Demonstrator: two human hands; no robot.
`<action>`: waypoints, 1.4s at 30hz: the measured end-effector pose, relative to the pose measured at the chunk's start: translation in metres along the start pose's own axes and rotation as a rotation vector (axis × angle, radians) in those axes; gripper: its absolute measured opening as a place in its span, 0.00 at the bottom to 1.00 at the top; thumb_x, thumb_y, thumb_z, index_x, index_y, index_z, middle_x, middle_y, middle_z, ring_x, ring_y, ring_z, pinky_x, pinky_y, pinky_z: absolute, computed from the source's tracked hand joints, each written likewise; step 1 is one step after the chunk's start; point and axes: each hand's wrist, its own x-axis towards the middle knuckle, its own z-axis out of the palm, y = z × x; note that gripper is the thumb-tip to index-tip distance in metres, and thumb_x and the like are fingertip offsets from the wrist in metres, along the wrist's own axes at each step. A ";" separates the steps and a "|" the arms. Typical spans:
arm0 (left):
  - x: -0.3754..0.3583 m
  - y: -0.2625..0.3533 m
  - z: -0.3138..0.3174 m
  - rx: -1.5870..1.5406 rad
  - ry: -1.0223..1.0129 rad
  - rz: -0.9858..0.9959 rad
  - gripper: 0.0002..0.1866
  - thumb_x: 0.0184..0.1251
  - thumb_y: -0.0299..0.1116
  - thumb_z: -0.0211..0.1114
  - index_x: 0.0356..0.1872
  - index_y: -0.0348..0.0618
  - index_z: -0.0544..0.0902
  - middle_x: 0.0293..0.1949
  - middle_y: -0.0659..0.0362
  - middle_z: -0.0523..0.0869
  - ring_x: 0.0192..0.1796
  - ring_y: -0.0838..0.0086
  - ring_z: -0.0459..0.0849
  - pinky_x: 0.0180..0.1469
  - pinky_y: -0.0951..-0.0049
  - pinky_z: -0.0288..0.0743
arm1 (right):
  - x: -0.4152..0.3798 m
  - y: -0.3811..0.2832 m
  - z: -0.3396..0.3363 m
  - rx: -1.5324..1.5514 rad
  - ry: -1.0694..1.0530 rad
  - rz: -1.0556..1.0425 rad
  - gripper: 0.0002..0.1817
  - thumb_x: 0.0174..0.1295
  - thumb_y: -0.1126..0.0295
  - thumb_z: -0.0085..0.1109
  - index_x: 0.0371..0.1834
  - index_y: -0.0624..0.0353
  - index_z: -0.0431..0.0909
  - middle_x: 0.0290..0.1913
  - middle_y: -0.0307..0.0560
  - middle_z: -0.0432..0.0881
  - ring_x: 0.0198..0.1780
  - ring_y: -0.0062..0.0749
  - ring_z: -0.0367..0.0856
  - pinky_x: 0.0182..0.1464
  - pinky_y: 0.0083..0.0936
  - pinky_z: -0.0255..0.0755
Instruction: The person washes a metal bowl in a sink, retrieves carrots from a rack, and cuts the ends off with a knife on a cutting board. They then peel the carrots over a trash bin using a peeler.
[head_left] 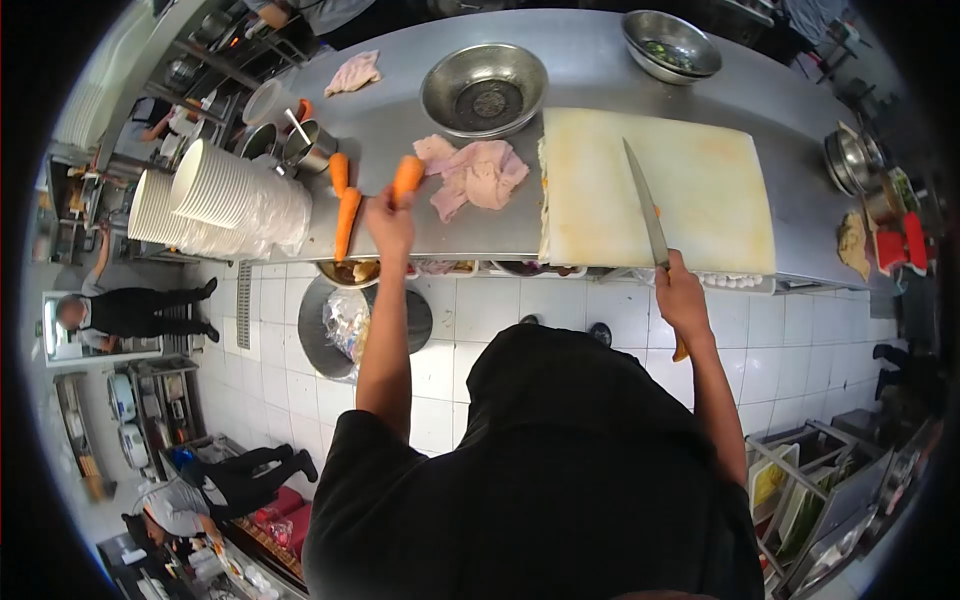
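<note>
The left hand [390, 222] is above the near left part of the metal surface [590, 65], and its fingers are grasping a carrot [408, 176]. I cannot tell if this carrot still touches the surface. A second carrot [339, 173] and a third carrot [346, 225] lie to the left of it. Just to the right are pale pink pieces [487, 175], perhaps raw meat or skin, and beyond them stands a steel bowl [435, 90].

The right hand [684, 297] has its fingers clenched around the handle of a knife [645, 205]. The blade points to the far side, over the thick white cutting board [710, 190], with a small orange bit [657, 212] beside it.

In my judgement, the step in hand is taking the carrot, with the knife kept ready. The next move seems to call for carrying it rightward to the board, past the pink pieces, with the left fingers away from the edge.
</note>
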 end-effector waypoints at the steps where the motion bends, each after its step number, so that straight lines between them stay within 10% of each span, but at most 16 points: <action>1: 0.011 -0.015 -0.009 0.078 0.041 -0.048 0.18 0.61 0.33 0.70 0.49 0.31 0.83 0.37 0.52 0.86 0.36 0.68 0.82 0.41 0.70 0.75 | 0.001 0.002 0.000 -0.010 -0.007 0.004 0.11 0.69 0.68 0.45 0.52 0.57 0.65 0.28 0.65 0.81 0.35 0.66 0.80 0.39 0.55 0.70; 5: 0.040 -0.067 -0.016 0.344 0.200 -0.058 0.18 0.58 0.32 0.68 0.48 0.33 0.84 0.37 0.45 0.82 0.43 0.51 0.80 0.49 0.58 0.73 | 0.002 -0.003 -0.003 -0.009 -0.028 0.020 0.12 0.69 0.68 0.46 0.52 0.58 0.65 0.28 0.65 0.80 0.35 0.66 0.79 0.39 0.55 0.70; 11: 0.049 -0.064 -0.004 0.590 0.154 0.058 0.22 0.57 0.37 0.69 0.51 0.36 0.83 0.45 0.45 0.81 0.49 0.50 0.79 0.53 0.53 0.71 | 0.006 0.001 0.005 -0.039 -0.011 0.002 0.12 0.68 0.69 0.46 0.52 0.59 0.65 0.29 0.66 0.81 0.35 0.67 0.79 0.40 0.57 0.70; 14: 0.042 -0.049 0.019 0.429 0.057 0.414 0.23 0.56 0.38 0.69 0.51 0.37 0.82 0.47 0.45 0.81 0.51 0.50 0.78 0.53 0.52 0.71 | 0.004 0.001 0.004 -0.073 0.021 -0.012 0.12 0.68 0.69 0.46 0.52 0.60 0.65 0.29 0.66 0.81 0.36 0.67 0.79 0.40 0.57 0.70; 23: 0.046 -0.066 0.037 0.308 -0.144 0.249 0.21 0.56 0.32 0.69 0.52 0.35 0.81 0.42 0.44 0.82 0.48 0.47 0.79 0.52 0.55 0.72 | 0.003 0.004 0.011 -0.068 0.056 -0.023 0.13 0.66 0.69 0.48 0.51 0.60 0.66 0.29 0.65 0.81 0.35 0.66 0.80 0.40 0.57 0.71; 31: -0.069 0.142 0.065 -0.129 -0.530 0.575 0.21 0.51 0.25 0.71 0.49 0.35 0.82 0.42 0.48 0.82 0.47 0.53 0.79 0.51 0.59 0.74 | -0.012 -0.018 -0.009 -0.043 0.075 0.026 0.10 0.67 0.70 0.48 0.48 0.61 0.65 0.25 0.63 0.79 0.34 0.65 0.79 0.38 0.55 0.68; 42: -0.113 0.184 0.124 -0.089 -0.636 0.617 0.21 0.49 0.24 0.70 0.49 0.36 0.83 0.40 0.52 0.80 0.46 0.57 0.78 0.50 0.62 0.74 | -0.019 -0.038 -0.013 0.052 0.057 -0.042 0.10 0.66 0.70 0.48 0.45 0.65 0.65 0.26 0.66 0.80 0.33 0.65 0.80 0.40 0.57 0.71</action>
